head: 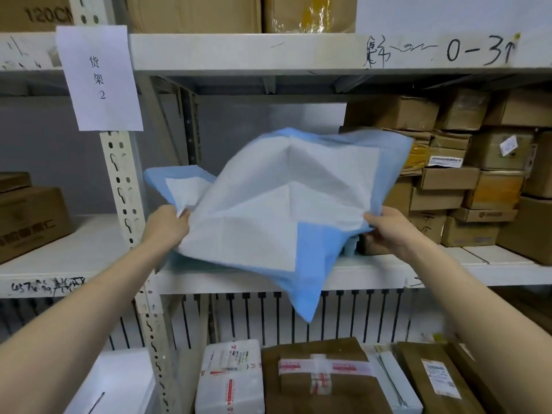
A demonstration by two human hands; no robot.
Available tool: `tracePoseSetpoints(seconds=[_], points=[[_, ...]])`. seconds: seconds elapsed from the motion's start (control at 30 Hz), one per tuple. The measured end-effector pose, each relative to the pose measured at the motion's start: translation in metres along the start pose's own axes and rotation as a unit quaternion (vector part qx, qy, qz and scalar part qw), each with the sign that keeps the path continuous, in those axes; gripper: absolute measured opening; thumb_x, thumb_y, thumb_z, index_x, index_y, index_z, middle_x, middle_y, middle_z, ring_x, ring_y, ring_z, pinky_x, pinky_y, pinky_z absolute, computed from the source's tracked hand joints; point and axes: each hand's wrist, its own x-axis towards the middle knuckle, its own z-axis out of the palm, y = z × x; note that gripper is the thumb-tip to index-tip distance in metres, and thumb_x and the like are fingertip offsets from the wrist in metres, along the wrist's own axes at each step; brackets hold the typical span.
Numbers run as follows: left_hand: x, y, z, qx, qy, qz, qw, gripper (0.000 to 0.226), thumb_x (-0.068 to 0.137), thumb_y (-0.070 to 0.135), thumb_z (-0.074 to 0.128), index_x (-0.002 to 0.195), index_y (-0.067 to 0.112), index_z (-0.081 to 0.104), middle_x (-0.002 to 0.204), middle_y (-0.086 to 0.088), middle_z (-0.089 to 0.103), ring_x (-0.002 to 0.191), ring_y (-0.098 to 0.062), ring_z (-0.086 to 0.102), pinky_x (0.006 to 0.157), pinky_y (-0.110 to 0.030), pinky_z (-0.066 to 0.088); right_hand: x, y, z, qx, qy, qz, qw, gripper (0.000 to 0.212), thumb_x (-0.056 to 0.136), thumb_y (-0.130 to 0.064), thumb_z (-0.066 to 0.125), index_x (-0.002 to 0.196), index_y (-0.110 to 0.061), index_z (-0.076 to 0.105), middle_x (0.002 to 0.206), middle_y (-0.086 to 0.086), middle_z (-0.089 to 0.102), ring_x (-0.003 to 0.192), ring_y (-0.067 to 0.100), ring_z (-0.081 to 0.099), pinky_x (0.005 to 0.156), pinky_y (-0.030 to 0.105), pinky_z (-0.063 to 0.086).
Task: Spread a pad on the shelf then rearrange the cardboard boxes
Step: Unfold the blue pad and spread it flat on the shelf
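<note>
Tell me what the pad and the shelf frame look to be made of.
Pad: seemingly soft quilted paper or nonwoven, matte white, with a thin blue plastic-like border; it creases and droops between both hands. Shelf frame: likely painted metal, off-white and scuffed, judging by its punched slots.

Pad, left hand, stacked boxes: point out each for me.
pad [268, 204], head view, its white middle.
left hand [167, 227], head view, back of hand.
stacked cardboard boxes [466, 174], head view, a middle box's front.
</note>
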Motion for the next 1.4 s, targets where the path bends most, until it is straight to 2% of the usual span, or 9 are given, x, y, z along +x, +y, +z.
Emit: tracePoseSetpoints(seconds=[0.1, 0.37, 0.5, 0.6, 0.77, 1.03, 1.17, 1.3, 1.4], points=[[-0.006, -0.006, 0.001, 0.107, 0.021, 0.045, 0.993, 0.03, 0.097, 0.027, 0.044, 0.075, 0.007, 0.049, 0.082, -0.014, 0.056, 0.076, -0.031, 0.051, 0.065, -0.034, 0.041, 0.015, 0.021, -0.016, -0.102, 0.115, 0.029, 0.988, 0.025, 0.098, -0.004, 0.047, 0.121, 0.0, 0.054, 0.096, 0.012, 0.057, 0.083, 0.026, 0.053, 0.072, 0.034, 0.044], [-0.014, -0.006, -0.013, 0.247, 0.076, 0.091, 0.962, 0.048, 0.097, 0.051, 0.033, 0.068, 0.013, 0.042, 0.068, -0.005, 0.051, 0.064, -0.026, 0.051, 0.056, -0.03, 0.038, 0.017, 0.038, -0.038, -0.232, 0.228, 0.018, 0.945, 0.016, 0.092, -0.006, 0.047, 0.102, 0.001, 0.058, 0.089, 0.018, 0.058, 0.076, 0.029, 0.051, 0.066, 0.031, 0.038], [-0.011, 0.026, -0.004, -0.049, 0.021, 0.018, 0.998, 0.042, 0.097, 0.037, 0.045, 0.083, -0.001, 0.058, 0.088, -0.018, 0.06, 0.084, -0.036, 0.059, 0.067, -0.035, 0.04, 0.014, 0.03, -0.01, -0.111, 0.192, 0.003, 0.975, 0.017, 0.094, -0.014, 0.051, 0.103, 0.0, 0.057, 0.091, 0.016, 0.061, 0.08, 0.026, 0.053, 0.069, 0.033, 0.04], [-0.014, 0.054, 0.002, -0.256, -0.095, -0.054, 0.96, 0.026, 0.095, 0.015, 0.05, 0.112, -0.002, 0.06, 0.1, -0.016, 0.063, 0.091, -0.031, 0.061, 0.079, -0.036, 0.047, 0.005, 0.017, 0.017, -0.029, 0.14, -0.025, 0.989, 0.01, 0.097, -0.014, 0.048, 0.102, -0.01, 0.056, 0.094, 0.009, 0.06, 0.089, 0.026, 0.054, 0.081, 0.04, 0.048], [-0.024, 0.07, 0.003, -0.402, -0.225, -0.078, 0.884, 0.035, 0.094, -0.011, 0.038, 0.114, 0.012, 0.054, 0.092, -0.007, 0.061, 0.079, -0.023, 0.059, 0.072, -0.036, 0.048, 0.006, 0.005, 0.03, 0.021, 0.159, -0.015, 0.987, 0.022, 0.095, -0.003, 0.036, 0.105, 0.003, 0.054, 0.098, 0.016, 0.058, 0.083, 0.025, 0.05, 0.079, 0.04, 0.047], [-0.019, 0.056, 0.001, -0.199, -0.098, 0.004, 0.975, 0.016, 0.09, 0.018, 0.049, 0.093, 0.009, 0.062, 0.093, -0.014, 0.064, 0.083, -0.03, 0.059, 0.073, -0.035, 0.044, 0.001, 0.009, 0.007, -0.131, 0.134, -0.19, 0.964, 0.029, 0.099, -0.027, 0.041, 0.071, -0.018, 0.044, 0.068, -0.002, 0.048, 0.066, 0.02, 0.045, 0.056, 0.031, 0.032], [-0.019, 0.031, -0.02, -0.05, -0.14, 0.121, 0.981, 0.046, 0.088, 0.061, 0.05, 0.114, 0.023, 0.056, 0.107, 0.004, 0.059, 0.099, -0.024, 0.058, 0.085, -0.038, 0.046, 0.0, 0.012, -0.035, -0.453, 0.121, -0.237, 0.851, 0.028, 0.099, -0.043, 0.038, 0.091, -0.017, 0.044, 0.069, 0.002, 0.054, 0.06, 0.019, 0.051, 0.05, 0.029, 0.033], [-0.008, 0.019, -0.018, 0.099, -0.064, 0.134, 0.984, 0.035, 0.091, 0.05, 0.052, 0.099, 0.016, 0.053, 0.098, -0.002, 0.061, 0.088, -0.028, 0.058, 0.072, -0.035, 0.046, 0.003, 0.011, -0.04, -0.541, 0.153, -0.241, 0.791, 0.017, 0.099, -0.03, 0.037, 0.094, -0.014, 0.039, 0.074, 0.005, 0.058, 0.061, 0.026, 0.052, 0.051, 0.032, 0.038], [-0.003, 0.017, -0.012, 0.051, 0.037, 0.092, 0.994, 0.026, 0.094, 0.029, 0.047, 0.088, 0.005, 0.054, 0.087, -0.018, 0.063, 0.075, -0.033, 0.055, 0.063, -0.035, 0.042, 0.004, 0.008, -0.035, -0.527, 0.172, -0.189, 0.81, 0.009, 0.096, -0.017, 0.039, 0.092, -0.01, 0.036, 0.079, 0.009, 0.052, 0.068, 0.031, 0.047, 0.058, 0.034, 0.034]])
